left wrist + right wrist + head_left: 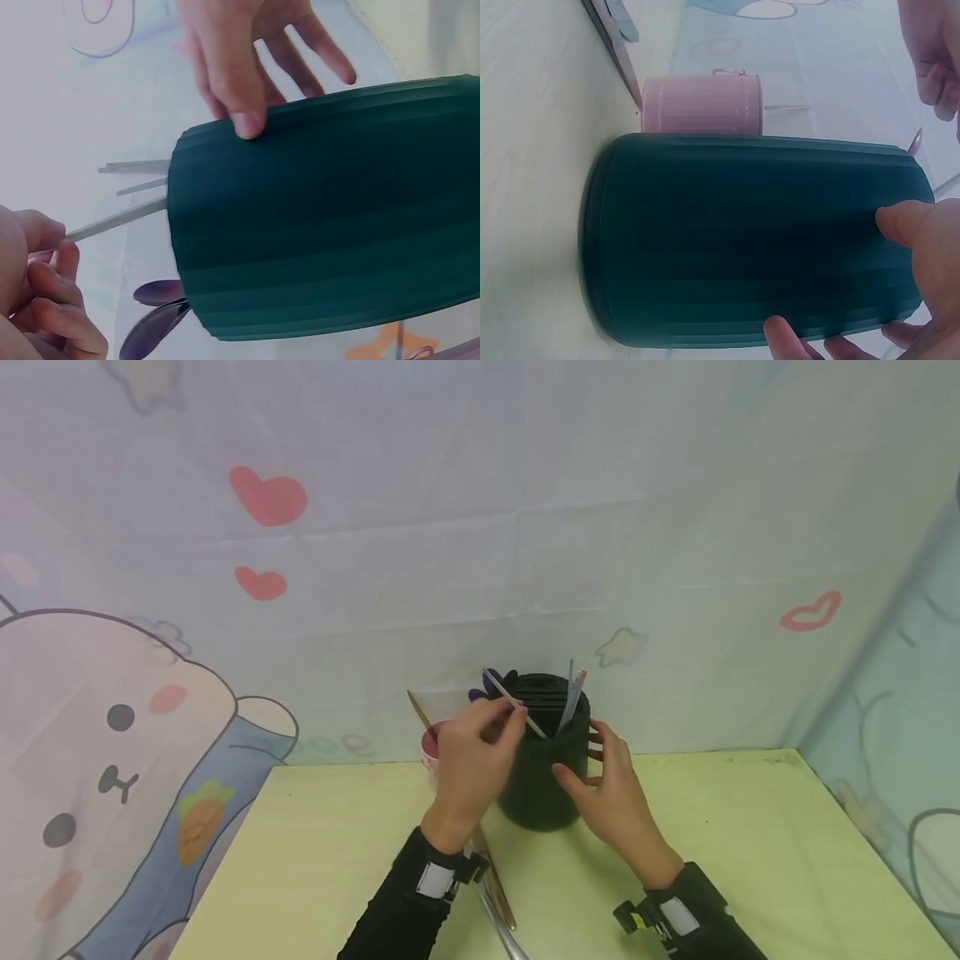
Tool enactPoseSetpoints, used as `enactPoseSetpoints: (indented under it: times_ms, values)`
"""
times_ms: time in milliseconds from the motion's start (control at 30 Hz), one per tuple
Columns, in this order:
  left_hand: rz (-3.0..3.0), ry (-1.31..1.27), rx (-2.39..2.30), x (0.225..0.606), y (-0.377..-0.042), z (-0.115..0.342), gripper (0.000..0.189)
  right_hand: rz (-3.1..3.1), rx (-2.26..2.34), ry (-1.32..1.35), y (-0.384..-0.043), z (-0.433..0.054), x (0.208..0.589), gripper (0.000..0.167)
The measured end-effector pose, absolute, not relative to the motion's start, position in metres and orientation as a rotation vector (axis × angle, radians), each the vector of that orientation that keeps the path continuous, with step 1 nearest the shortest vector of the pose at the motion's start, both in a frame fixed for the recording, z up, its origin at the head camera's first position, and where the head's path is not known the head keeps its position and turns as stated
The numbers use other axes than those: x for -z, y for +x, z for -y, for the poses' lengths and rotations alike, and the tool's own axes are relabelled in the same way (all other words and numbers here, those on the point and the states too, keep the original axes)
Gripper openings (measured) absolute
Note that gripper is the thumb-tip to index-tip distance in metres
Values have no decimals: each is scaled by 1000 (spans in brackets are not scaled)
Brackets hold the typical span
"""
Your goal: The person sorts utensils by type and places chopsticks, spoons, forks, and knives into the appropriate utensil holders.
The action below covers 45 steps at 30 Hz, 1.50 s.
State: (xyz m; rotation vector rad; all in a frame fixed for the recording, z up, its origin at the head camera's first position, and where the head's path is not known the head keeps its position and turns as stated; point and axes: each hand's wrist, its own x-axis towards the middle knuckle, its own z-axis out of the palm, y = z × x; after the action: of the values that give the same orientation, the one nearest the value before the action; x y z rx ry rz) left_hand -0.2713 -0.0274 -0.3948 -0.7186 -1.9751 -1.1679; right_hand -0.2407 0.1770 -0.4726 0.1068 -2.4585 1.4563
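Note:
A dark green ribbed utensil holder [540,789] stands upright on the table, with a slotted section at the back of its top. My left hand [474,768] pinches the upper part of a thin pale chopstick [120,219], whose lower end is inside the holder. Against the holder's right side, near the rim, my right hand [618,806] holds it with thumb and fingers around the wall. Other pale sticks [574,702] lean out of the same opening. Dark, shiny spoons [154,330] poke out at the holder's left back. The bottom inside the holder is hidden.
Left of the holder is a small pink bucket [701,105] with a brown stick [420,710] leaning in it. A silver utensil [497,918] and a brown stick-like utensil [498,893] lie on the yellow table [337,843], partly behind my left wrist. A printed cloth [450,577] hangs behind.

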Motion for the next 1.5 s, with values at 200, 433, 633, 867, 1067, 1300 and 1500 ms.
enactPoseSetpoints:
  times_ms: [200,433,633,867,1067,1300,1500]
  values:
    - [1970,-716,1164,391,-274,26,12,2456,-1465,112,-241,-178,473,88]
    - [2190,-695,1049,406,-282,16,19,2464,-1459,114,-241,-179,474,88]
    - [2282,-605,955,409,-278,17,24,2462,-1469,114,-242,-177,474,88]
    - [2350,-547,939,421,-261,40,17,2458,-1476,110,-243,-176,472,88]
    - [2467,-459,935,448,-246,67,14,2458,-1487,106,-242,-177,469,87]
    - [2811,-476,878,481,-235,97,21,2467,-1503,99,-243,-179,470,87]
    - [3126,-540,784,497,-221,109,39,2491,-1502,100,-246,-179,473,88]
